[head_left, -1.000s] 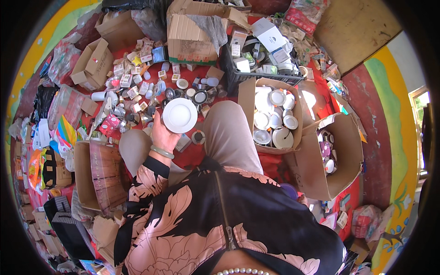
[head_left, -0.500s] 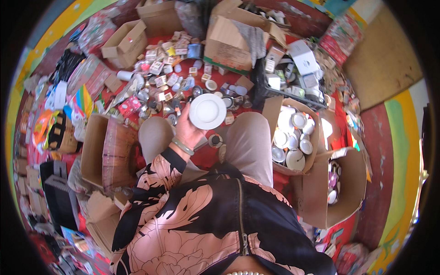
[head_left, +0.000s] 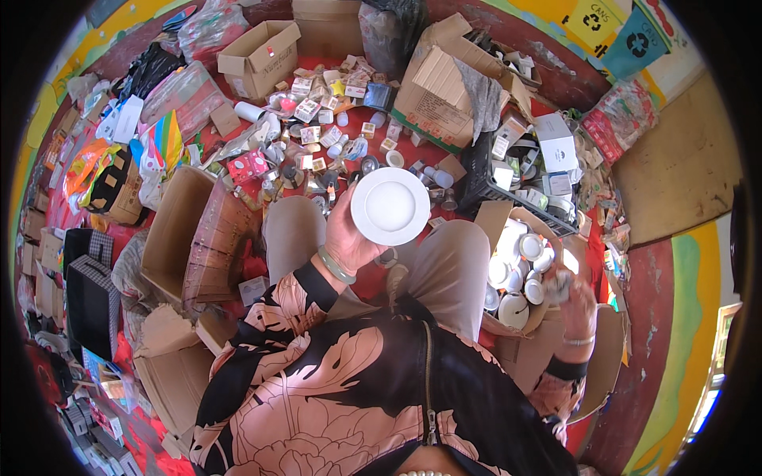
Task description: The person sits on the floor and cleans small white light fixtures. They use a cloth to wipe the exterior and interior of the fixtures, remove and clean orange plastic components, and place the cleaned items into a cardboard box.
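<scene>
Above my knees, my left hand (head_left: 349,236) grips a round white downlight (head_left: 390,206) by its edge, its flat face turned up toward me. My fingers pass behind the lamp and are mostly hidden. At the right, my right hand (head_left: 577,305) is raised over an open cardboard box (head_left: 597,361), beside a second carton (head_left: 494,230) full of round white lamps (head_left: 520,262). Motion blurs its fingers, and whether they hold anything is unclear.
A black crate (head_left: 484,189) of mixed small goods stands ahead on the right. Many small boxes and lamp parts (head_left: 317,131) cover the red floor in front. Empty-looking cartons (head_left: 176,214) stand at my left, and a brown board (head_left: 675,166) leans at the right wall.
My right arm has come into view on the right, over the cartons. The left hand and downlight appear slightly closer and further right, while the whole view has shifted.
</scene>
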`<state>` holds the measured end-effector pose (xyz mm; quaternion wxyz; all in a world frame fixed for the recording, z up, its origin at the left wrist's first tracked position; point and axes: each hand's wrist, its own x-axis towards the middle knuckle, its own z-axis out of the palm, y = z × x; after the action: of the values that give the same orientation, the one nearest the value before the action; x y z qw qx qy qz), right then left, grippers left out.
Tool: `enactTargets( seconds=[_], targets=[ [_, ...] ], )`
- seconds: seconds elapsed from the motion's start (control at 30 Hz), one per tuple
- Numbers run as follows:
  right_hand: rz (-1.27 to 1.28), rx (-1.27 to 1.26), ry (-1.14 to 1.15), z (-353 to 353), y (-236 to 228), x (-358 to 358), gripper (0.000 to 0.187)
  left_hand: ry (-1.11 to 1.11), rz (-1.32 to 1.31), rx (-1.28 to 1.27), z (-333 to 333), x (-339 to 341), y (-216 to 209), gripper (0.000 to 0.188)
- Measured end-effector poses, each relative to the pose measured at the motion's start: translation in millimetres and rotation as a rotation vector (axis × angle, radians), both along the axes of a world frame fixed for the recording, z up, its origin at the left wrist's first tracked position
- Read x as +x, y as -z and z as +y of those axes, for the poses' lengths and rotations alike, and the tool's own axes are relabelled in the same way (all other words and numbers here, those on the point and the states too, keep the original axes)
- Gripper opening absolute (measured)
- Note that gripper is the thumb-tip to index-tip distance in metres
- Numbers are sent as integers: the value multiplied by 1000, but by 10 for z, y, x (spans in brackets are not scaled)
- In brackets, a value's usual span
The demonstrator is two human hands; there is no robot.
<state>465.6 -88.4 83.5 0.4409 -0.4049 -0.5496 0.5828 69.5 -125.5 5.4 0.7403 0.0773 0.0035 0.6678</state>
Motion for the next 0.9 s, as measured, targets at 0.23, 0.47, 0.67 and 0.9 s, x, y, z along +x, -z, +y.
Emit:
enactTargets(
  seconds=[0.23,0.47,0.67,0.9],
  targets=[
    [704,118,-736,697,-340,-1721,47,-108,15,-100,-68,-142,-187,68],
    [193,-329,-548,1434,628,-2332,34,-258,67,-222,20,-365,166,56],
    [-97,33,-484,1592,771,-2105,41,-266,96,-281,114,-303,257,52],
    [503,-325,-392,1391,501,-2090,49,-177,116,-213,121,-154,115,48]
  ],
)
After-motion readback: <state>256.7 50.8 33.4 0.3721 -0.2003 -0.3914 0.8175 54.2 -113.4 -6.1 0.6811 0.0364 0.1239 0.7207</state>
